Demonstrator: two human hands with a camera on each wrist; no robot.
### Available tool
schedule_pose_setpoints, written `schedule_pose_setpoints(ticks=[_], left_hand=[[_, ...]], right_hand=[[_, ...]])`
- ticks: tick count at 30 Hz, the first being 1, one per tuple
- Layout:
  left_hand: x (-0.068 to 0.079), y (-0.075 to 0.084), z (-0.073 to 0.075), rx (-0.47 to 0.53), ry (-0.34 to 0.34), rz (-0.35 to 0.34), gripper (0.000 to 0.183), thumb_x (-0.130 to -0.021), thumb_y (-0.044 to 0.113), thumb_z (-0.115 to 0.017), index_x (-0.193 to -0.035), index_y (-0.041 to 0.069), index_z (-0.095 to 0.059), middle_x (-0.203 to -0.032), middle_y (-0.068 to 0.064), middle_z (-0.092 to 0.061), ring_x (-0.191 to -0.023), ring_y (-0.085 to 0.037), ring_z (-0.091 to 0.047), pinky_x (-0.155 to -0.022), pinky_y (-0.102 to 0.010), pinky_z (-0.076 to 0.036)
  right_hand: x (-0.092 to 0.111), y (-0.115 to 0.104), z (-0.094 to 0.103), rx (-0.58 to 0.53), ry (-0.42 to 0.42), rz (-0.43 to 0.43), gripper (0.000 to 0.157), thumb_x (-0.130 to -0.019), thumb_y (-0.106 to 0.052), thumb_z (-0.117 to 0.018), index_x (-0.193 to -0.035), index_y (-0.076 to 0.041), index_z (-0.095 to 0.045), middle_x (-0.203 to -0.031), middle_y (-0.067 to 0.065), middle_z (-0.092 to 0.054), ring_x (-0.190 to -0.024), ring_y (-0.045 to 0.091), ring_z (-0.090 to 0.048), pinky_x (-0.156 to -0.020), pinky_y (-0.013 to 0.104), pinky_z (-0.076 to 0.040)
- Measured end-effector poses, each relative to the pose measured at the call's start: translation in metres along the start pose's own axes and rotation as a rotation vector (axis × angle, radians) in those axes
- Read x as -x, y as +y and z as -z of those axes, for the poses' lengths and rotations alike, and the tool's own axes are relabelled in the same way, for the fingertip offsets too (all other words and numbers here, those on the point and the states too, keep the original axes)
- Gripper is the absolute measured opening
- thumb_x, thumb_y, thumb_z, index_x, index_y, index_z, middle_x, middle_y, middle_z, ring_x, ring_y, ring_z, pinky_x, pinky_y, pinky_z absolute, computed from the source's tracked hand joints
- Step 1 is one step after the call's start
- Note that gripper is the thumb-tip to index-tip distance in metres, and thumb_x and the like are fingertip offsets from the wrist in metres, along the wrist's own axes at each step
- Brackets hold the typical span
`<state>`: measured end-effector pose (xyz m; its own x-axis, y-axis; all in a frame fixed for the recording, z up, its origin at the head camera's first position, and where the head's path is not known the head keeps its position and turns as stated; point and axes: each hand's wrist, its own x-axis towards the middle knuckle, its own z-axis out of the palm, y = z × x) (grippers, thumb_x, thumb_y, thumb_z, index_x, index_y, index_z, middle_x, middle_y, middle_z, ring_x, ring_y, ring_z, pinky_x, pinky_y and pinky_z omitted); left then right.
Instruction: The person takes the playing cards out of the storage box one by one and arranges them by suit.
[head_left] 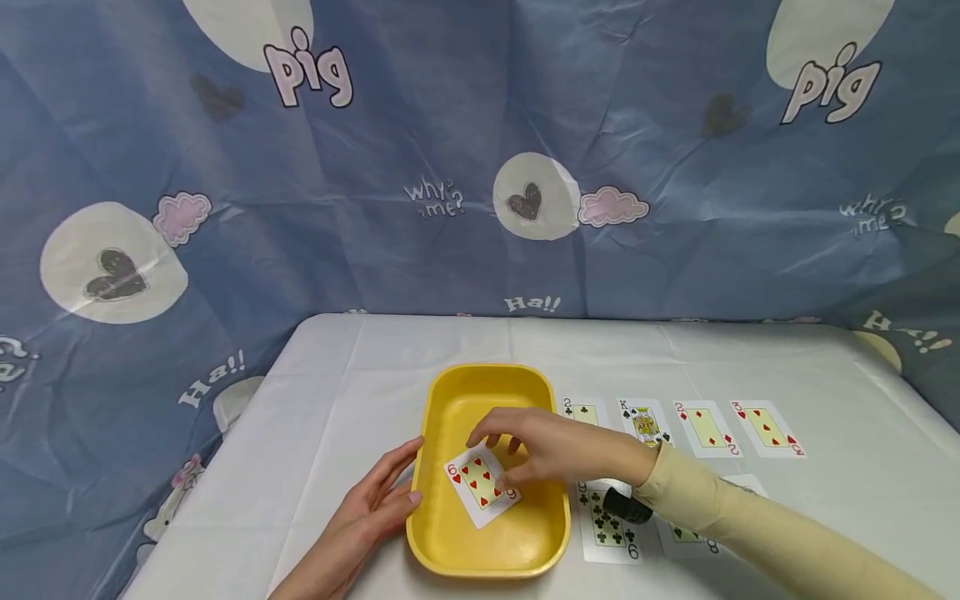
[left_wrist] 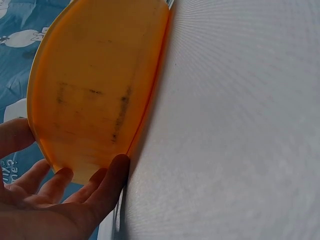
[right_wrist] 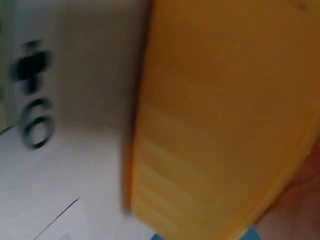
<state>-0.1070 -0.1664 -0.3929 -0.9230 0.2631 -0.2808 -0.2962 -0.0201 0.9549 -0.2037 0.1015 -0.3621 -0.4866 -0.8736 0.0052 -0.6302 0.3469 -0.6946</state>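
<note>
A yellow tray (head_left: 487, 554) stands on the white table, with a six of hearts playing card (head_left: 480, 483) lying face up in it. My right hand (head_left: 536, 446) reaches over the tray's right rim, its bent fingers and thumb spread above the card. The thumb tip overlaps the card's right edge; I cannot tell whether it touches. My left hand (head_left: 367, 508) rests its extended fingertips and thumb against the tray's left outer side. In the left wrist view, its spread fingers (left_wrist: 102, 192) touch the tray wall (left_wrist: 95, 90). The right wrist view is blurred and mostly filled by the tray (right_wrist: 215, 115).
Right of the tray lie face-up cards: a two of clubs (head_left: 583, 410), a black king (head_left: 645, 422), a two of diamonds (head_left: 707, 427) and a three of hearts (head_left: 767, 429). Nearer, a many-pipped clubs card (head_left: 609, 529) and others lie partly under my right arm.
</note>
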Motion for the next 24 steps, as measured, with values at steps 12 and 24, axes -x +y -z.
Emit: schedule_pose_setpoints(ticks=[12, 24], left_hand=[[-0.001, 0.000, 0.001, 0.008, 0.011, 0.027, 0.066, -0.096, 0.024, -0.065, -0.153, 0.023, -0.033, -0.161, -0.009, -0.019, -0.141, -0.034, -0.033, -0.102, -0.041, -0.045], [0.000, -0.001, 0.002, 0.039, -0.017, 0.005, 0.065, -0.096, 0.021, -0.064, -0.153, 0.023, -0.033, -0.162, -0.007, -0.017, -0.142, -0.032, -0.032, -0.098, -0.039, -0.048]], right_hand=[[-0.027, 0.008, 0.002, -0.034, -0.135, -0.029, 0.053, -0.082, -0.009, -0.081, -0.128, -0.012, -0.057, -0.119, -0.002, -0.060, -0.100, 0.012, -0.060, -0.083, 0.023, -0.052], [-0.041, 0.009, -0.011, 0.168, -0.220, -0.091, 0.059, -0.074, -0.015, -0.088, -0.127, -0.021, -0.063, -0.107, -0.008, -0.050, -0.076, 0.002, -0.052, -0.074, 0.016, -0.046]])
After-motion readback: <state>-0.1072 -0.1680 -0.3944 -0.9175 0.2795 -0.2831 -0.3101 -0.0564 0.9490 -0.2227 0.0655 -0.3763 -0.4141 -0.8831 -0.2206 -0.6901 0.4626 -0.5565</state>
